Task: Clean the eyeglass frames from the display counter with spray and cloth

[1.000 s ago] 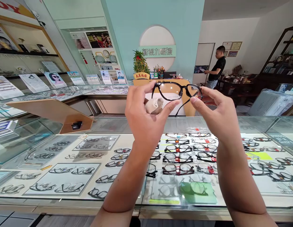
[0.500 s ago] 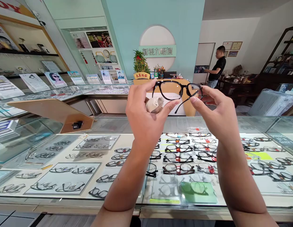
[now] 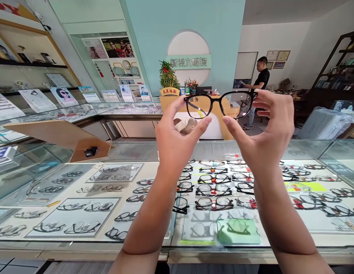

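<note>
A pair of black-framed eyeglasses [image 3: 216,100] is held up level, both lenses showing, above the glass counter. My left hand [image 3: 173,139] is closed on the frame's left end, its index finger at the upper corner and its thumb below the lens. A crumpled pale cloth [image 3: 187,126] is tucked inside that same hand. Gripping the right end is my right hand [image 3: 267,133], fingers behind the upper corner and thumb under the right lens. The temples are mostly hidden behind the frame and fingers.
Beneath my arms, a glass display counter [image 3: 194,249] holds rows of eyeglasses. A wooden board [image 3: 57,131] leans on the left, and a green mat [image 3: 238,238] lies inside near the front. Beyond stand a reception desk [image 3: 173,103] and a person in black [image 3: 261,78].
The eyeglasses have turned so both lenses face squarely, and the temple that hung below the right lens has swung out of sight. My right hand has shifted slightly right and up.
</note>
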Demonstrator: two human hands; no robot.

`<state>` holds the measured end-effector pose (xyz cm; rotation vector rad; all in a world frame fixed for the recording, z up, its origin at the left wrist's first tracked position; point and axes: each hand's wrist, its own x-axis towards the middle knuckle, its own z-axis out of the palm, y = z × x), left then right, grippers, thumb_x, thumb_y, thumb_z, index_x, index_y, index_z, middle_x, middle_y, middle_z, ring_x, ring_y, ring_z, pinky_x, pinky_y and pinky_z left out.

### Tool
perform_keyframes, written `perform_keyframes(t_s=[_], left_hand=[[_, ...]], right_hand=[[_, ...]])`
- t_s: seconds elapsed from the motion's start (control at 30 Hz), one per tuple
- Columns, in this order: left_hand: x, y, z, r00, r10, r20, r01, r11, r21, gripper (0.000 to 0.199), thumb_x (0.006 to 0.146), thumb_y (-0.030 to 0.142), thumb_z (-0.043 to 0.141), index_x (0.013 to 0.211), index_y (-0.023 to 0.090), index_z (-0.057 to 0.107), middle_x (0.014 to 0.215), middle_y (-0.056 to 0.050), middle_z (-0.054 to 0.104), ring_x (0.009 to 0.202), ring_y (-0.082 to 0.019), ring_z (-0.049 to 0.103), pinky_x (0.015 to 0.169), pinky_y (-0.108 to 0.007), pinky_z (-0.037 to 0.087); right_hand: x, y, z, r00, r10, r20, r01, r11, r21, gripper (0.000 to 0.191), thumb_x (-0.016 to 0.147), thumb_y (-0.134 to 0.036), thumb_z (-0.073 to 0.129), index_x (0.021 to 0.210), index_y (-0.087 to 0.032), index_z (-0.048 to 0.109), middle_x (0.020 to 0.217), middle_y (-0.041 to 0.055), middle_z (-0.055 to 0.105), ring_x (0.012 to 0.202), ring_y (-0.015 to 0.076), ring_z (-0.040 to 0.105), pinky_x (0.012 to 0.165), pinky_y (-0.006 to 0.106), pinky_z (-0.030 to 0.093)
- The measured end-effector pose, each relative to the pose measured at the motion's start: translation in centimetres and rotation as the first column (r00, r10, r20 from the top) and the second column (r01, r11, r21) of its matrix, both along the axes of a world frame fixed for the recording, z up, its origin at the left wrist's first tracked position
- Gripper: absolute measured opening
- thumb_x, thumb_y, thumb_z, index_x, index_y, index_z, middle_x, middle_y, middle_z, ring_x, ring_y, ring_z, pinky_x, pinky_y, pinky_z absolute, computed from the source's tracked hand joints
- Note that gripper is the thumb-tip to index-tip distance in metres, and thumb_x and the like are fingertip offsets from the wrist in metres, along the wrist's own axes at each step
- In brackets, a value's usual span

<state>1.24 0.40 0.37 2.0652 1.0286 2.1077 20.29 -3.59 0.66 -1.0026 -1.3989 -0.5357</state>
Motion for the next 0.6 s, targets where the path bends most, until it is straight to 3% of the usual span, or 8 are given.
perform_keyframes(t_s=[0.2, 0.43, 0.6], left_hand=[[0.4, 0.8, -0.4, 0.999, -0.028, 0.030, 0.027, 1.000, 0.013, 0.058, 0.088, 0.047, 0.087, 0.139, 0.032, 0.063, 0.145, -0.009, 0.070, 0.141, -0.032, 0.065, 0.107, -0.046, 0.061], [0.8, 1.2, -0.7, 0.999, 0.015, 0.039, -0.017, 0.999, 0.046, 0.065, 0.092, 0.044, 0.084, 0.149, 0.042, 0.053, 0.152, -0.008, 0.064, 0.145, -0.030, 0.061, 0.107, -0.049, 0.061], [0.9, 1.4, -0.9, 0.999, 0.038, 0.019, -0.039, 0.997, 0.069, 0.066, 0.093, 0.051, 0.082, 0.151, 0.040, 0.052, 0.153, -0.009, 0.064, 0.145, -0.031, 0.062, 0.102, -0.045, 0.063]], right_hand=[[-0.2, -0.2, -0.4, 0.999, -0.032, 0.026, 0.031, 0.999, 0.025, 0.069, 0.093, -0.054, 0.076, 0.154, -0.036, 0.049, 0.143, 0.0170, 0.058, 0.136, 0.0453, 0.057, 0.107, 0.072, 0.055], [-0.3, -0.3, -0.6, 0.998, 0.055, -0.015, -0.056, 0.998, -0.007, 0.074, 0.094, -0.049, 0.074, 0.160, -0.039, 0.042, 0.156, 0.0157, 0.050, 0.148, 0.0483, 0.046, 0.109, 0.076, 0.052], [-0.5, -0.5, -0.4, 0.999, -0.032, 0.028, 0.032, 0.999, 0.022, 0.077, 0.095, -0.048, 0.073, 0.162, -0.042, 0.037, 0.153, 0.0156, 0.051, 0.143, 0.0463, 0.050, 0.106, 0.075, 0.055]])
